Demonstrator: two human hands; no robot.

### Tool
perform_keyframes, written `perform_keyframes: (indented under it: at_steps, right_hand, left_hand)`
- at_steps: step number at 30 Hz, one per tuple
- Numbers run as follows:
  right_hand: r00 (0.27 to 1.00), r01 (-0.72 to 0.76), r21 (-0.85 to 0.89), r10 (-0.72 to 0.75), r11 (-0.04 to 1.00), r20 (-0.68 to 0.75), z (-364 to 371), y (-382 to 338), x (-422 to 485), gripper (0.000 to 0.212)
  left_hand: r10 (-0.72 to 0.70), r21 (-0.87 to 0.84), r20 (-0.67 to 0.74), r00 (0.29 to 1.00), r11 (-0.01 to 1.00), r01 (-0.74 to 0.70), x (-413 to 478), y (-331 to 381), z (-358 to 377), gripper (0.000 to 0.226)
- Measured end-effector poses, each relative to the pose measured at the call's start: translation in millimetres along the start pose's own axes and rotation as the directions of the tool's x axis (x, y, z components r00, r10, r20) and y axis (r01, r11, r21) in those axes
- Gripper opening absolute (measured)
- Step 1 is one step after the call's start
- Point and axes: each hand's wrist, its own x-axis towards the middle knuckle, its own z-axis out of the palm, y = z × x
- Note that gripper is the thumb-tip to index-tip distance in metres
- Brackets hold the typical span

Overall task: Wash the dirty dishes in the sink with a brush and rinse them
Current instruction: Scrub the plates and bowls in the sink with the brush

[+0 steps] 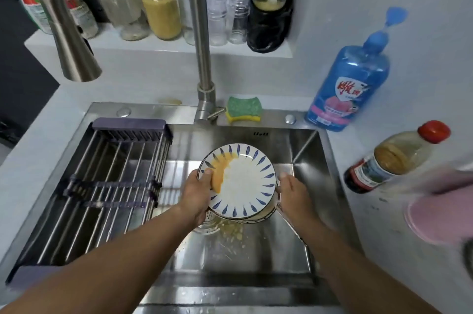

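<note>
The person is holding a plate [245, 180] over the middle of the sink [256, 262], above other dishes [258, 219] whose rims are showing under its near edge. The left hand [197, 193] is gripping the plate's left rim, thumb lying on top at the edge of an orange smear [220, 173] that is covering the left part of the white face. The right hand [294, 191] is curling round the right rim, thumb tip on the top edge. A thin metal handle [304, 244] is running from under that hand toward the sink's near right corner. Yellow scraps [230, 234] are lying on the sink floor beside the drain [207, 224], just near of the plate. A rack [102, 185] is sitting across the sink's left half. The faucet [202, 45] is rising at the far edge, with a sponge [243, 109] just to its right. A blue bottle [350, 88] and a red-capped bottle [394, 157] are standing on the right counter; a pink thing [440, 214] near them is too blurred to tell. Jars [158, 11] are lining the far shelf.
</note>
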Motion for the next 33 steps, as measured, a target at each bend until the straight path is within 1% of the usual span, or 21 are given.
perform_keyframes:
  at_steps: [1,2,3,4,5,7,8,9,11,13,15,17,19,21,22,26,29,33]
  right_hand:
    - [0.999,0.017,-0.135,-0.022,0.991,-0.035,-2.4,8.4,2.1,0.022]
    - [0.998,0.026,-0.301,-0.04,0.953,-0.042,-5.2,13.6,2.2,0.025]
    - [0.999,0.019,-0.452,-0.028,0.892,-0.015,-4.8,19.7,2.7,0.037]
    - [1.0,0.013,-0.549,0.002,0.836,0.027,-4.5,22.4,1.8,0.047]
    - [0.995,-0.001,-0.571,0.058,0.821,0.082,-2.0,25.5,0.7,0.055]
    - [0.97,-0.031,-0.488,0.145,0.872,0.197,7.1,32.7,0.0,0.069]
    - [0.956,-0.055,-0.438,0.174,0.897,0.237,12.0,36.0,-0.1,0.074]
    - [0.952,-0.067,-0.401,0.178,0.914,0.247,15.0,38.0,-0.7,0.076]
    - [0.976,-0.057,-0.389,0.132,0.92,0.171,19.5,39.3,-1.7,0.066]
    - [0.997,-0.034,-0.411,0.057,0.911,0.043,16.4,37.8,-3.1,0.044]
    - [0.998,-0.054,-0.345,0.035,0.937,-0.06,9.6,33.9,-5.3,0.025]
    - [0.992,-0.068,-0.277,0.036,0.959,-0.12,1.9,30.6,-6.6,0.017]
    - [0.992,-0.055,-0.217,0.03,0.975,-0.12,-4.4,26.7,-7.0,0.014]
    - [0.995,-0.039,-0.166,0.023,0.985,-0.097,-9.0,24.6,-6.9,0.014]
    - [0.996,-0.032,-0.152,0.019,0.988,-0.089,-10.7,24.1,-7.4,0.014]
    - [0.997,-0.023,-0.14,0.013,0.99,-0.073,-13.4,22.5,-11.0,0.015]
    - [0.999,-0.014,-0.139,0.008,0.99,-0.049,-14.1,22.8,-11.9,0.018]
    - [1.0,0.012,-0.18,-0.014,0.984,-0.009,-15.7,27.4,-12.0,0.024]
  left_hand:
    - [0.011,0.019,-0.018,1.0,1.0,-0.011,1.0,-1.8,-0.1,0.025]
    - [0.02,0.034,-0.032,0.999,0.999,-0.019,3.2,-4.4,-0.6,0.026]
    - [0.018,0.047,-0.046,0.999,0.999,-0.016,3.6,-5.6,-0.6,0.027]
    - [0.015,0.044,-0.056,0.998,0.999,-0.013,7.0,-8.6,-1.1,0.027]
    - [0.007,0.04,-0.062,0.998,0.999,-0.004,6.0,-8.9,-2.2,0.027]
    - [0.003,0.038,-0.07,0.998,0.999,-0.001,10.1,-13.9,-3.8,0.029]
    - [0.007,0.044,-0.081,0.997,0.999,-0.004,13.8,-17.5,-5.3,0.03]
    - [0.014,0.057,-0.084,0.996,0.998,-0.009,13.1,-17.6,-5.2,0.03]
    - [0.036,0.087,-0.089,0.995,0.996,-0.028,17.6,-21.5,-6.3,0.028]
    - [0.062,0.121,-0.096,0.993,0.991,-0.05,21.4,-25.1,-6.4,0.026]
    - [0.071,0.139,-0.098,0.993,0.989,-0.057,23.1,-28.2,-4.5,0.025]
    - [0.061,0.151,-0.088,0.994,0.987,-0.047,23.3,-30.3,1.4,0.024]
    - [0.06,0.173,-0.075,0.995,0.984,-0.046,22.6,-30.7,9.1,0.024]
    - [0.081,0.256,-0.069,0.994,0.965,-0.06,26.8,-35.5,16.4,0.029]
    - [0.088,0.308,-0.061,0.994,0.949,-0.065,30.7,-39.5,18.6,0.033]
    - [0.089,0.388,-0.051,0.995,0.92,-0.062,37.9,-40.6,29.0,0.036]
    - [0.134,0.529,-0.078,0.988,0.845,-0.073,39.5,-36.3,32.4,0.036]
    - [0.09,0.667,-0.107,0.99,0.745,0.004,46.2,-36.0,30.4,0.046]
